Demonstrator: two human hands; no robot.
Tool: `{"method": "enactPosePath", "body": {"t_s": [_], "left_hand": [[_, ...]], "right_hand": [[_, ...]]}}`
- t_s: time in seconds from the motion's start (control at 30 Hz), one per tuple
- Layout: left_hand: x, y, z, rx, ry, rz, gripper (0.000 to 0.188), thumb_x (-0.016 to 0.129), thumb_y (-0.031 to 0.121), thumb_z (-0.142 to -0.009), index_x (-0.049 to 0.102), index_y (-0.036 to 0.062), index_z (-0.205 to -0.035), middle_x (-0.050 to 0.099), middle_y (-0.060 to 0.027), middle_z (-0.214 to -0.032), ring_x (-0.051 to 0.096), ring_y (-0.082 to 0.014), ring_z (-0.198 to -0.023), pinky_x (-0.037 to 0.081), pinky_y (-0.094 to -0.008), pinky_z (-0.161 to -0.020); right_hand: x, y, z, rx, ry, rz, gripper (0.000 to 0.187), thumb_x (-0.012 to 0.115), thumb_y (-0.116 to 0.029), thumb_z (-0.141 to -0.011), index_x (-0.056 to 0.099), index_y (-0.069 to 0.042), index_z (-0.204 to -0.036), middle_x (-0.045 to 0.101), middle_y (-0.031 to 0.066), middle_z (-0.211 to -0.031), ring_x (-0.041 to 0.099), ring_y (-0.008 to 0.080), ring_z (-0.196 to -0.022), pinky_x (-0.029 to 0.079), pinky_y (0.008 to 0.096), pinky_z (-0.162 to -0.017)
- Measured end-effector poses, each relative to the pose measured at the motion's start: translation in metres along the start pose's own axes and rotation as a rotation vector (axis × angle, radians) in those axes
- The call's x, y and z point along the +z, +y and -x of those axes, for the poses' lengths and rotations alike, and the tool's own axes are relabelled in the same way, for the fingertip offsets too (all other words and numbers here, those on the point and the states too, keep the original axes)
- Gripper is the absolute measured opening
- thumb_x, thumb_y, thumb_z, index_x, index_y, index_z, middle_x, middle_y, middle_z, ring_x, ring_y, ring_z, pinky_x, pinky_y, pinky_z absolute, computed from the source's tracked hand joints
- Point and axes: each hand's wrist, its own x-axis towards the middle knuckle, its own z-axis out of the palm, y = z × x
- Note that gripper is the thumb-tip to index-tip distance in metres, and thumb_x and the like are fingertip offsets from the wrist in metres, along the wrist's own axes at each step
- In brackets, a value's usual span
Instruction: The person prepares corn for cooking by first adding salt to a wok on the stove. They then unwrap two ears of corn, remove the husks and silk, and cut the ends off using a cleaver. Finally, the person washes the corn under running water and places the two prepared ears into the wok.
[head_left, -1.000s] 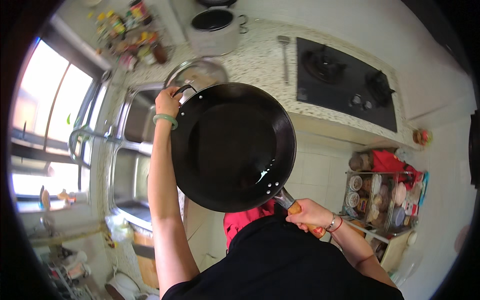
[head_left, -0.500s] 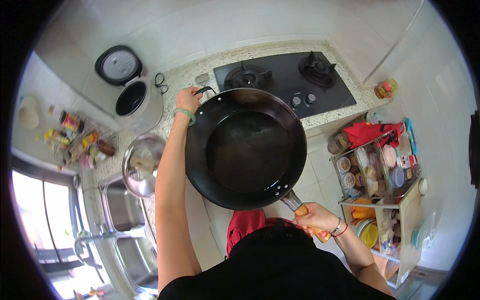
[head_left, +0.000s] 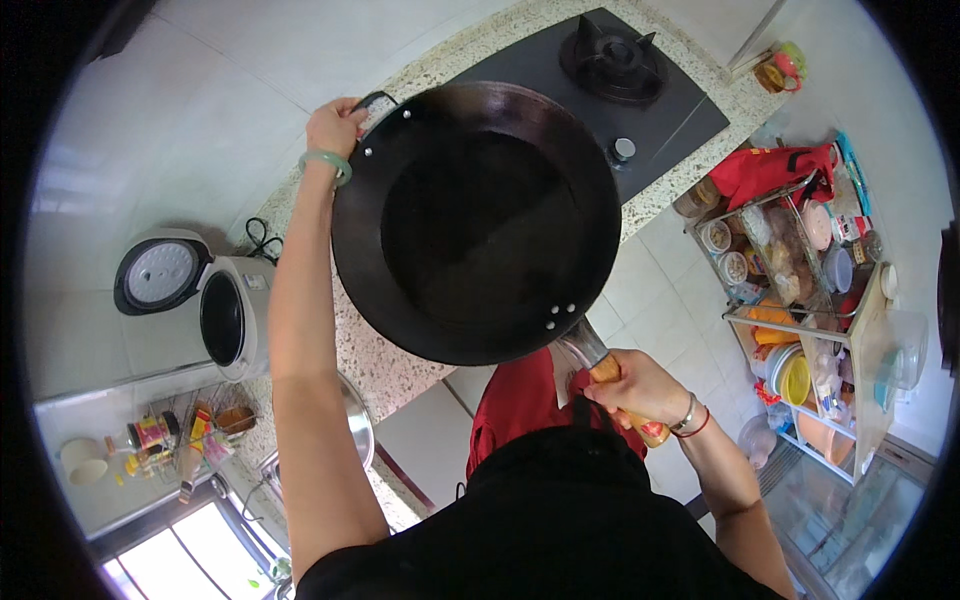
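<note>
A large black wok (head_left: 480, 230) is held up in front of me, its dark inside facing me. My left hand (head_left: 337, 128) is closed round the small loop handle at its far left rim. At the near right, my right hand (head_left: 645, 388) grips the long wooden handle (head_left: 606, 369). The wok hides part of the black gas hob (head_left: 670, 120), including its left burner. A right burner (head_left: 613, 58) and one knob (head_left: 623, 150) still show beyond the rim.
On the left of the speckled counter (head_left: 385, 370) stands a rice cooker (head_left: 235, 315), lid raised. Beyond it hangs a rack of bottles (head_left: 190, 435). A loaded shelf unit (head_left: 800, 320) stands at right. Under my left forearm a metal lid (head_left: 357, 425) partly shows.
The wok has moved forward and slightly left, over the hob's left part, with both hands still on it. My view has turned, so the counter now slants.
</note>
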Motion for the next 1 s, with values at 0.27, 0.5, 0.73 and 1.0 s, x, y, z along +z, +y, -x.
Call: {"method": "enactPosePath", "body": {"t_s": [0.27,0.5,0.73,1.0], "left_hand": [[0.023,-0.030,-0.089,-0.035,-0.059,-0.001,0.024,0.065,0.021,-0.082,0.071,0.0072,-0.100,0.067,-0.0035,-0.071,0.060,-0.0122,-0.057,0.047,-0.0282,-0.056],[0.036,-0.055,-0.139,-0.063,-0.107,0.062,0.024,0.064,0.020,-0.084,0.071,0.0083,-0.104,0.066,-0.0040,-0.071,0.058,-0.0109,-0.055,0.043,-0.0280,-0.047],[0.048,-0.063,-0.161,-0.072,-0.149,0.089,0.024,0.065,0.017,-0.084,0.071,0.0078,-0.105,0.067,-0.0029,-0.073,0.058,-0.0099,-0.056,0.043,-0.0269,-0.047],[0.049,-0.066,-0.178,-0.072,-0.174,0.069,0.023,0.063,0.019,-0.087,0.069,0.0081,-0.106,0.065,0.0016,-0.078,0.059,-0.0078,-0.061,0.045,-0.0241,-0.050]], "right_hand": [[-0.005,-0.039,-0.070,-0.044,0.043,-0.019,0.018,0.061,-0.010,-0.083,0.050,0.000,-0.073,0.051,0.0022,-0.054,0.050,0.0091,-0.041,0.040,0.0246,-0.039],[-0.007,-0.058,-0.105,-0.047,0.033,-0.021,0.018,0.061,-0.010,-0.082,0.049,0.000,-0.074,0.052,0.0020,-0.054,0.051,0.0096,-0.041,0.041,0.0248,-0.038],[-0.005,-0.067,-0.121,-0.013,0.075,-0.031,0.020,0.063,-0.012,-0.082,0.048,0.000,-0.074,0.053,0.0019,-0.054,0.052,0.0095,-0.041,0.041,0.0252,-0.038],[-0.002,-0.080,-0.135,-0.013,0.076,-0.046,0.020,0.063,-0.012,-0.083,0.049,0.000,-0.075,0.053,0.0021,-0.055,0.052,0.0098,-0.041,0.042,0.0252,-0.038]]}}
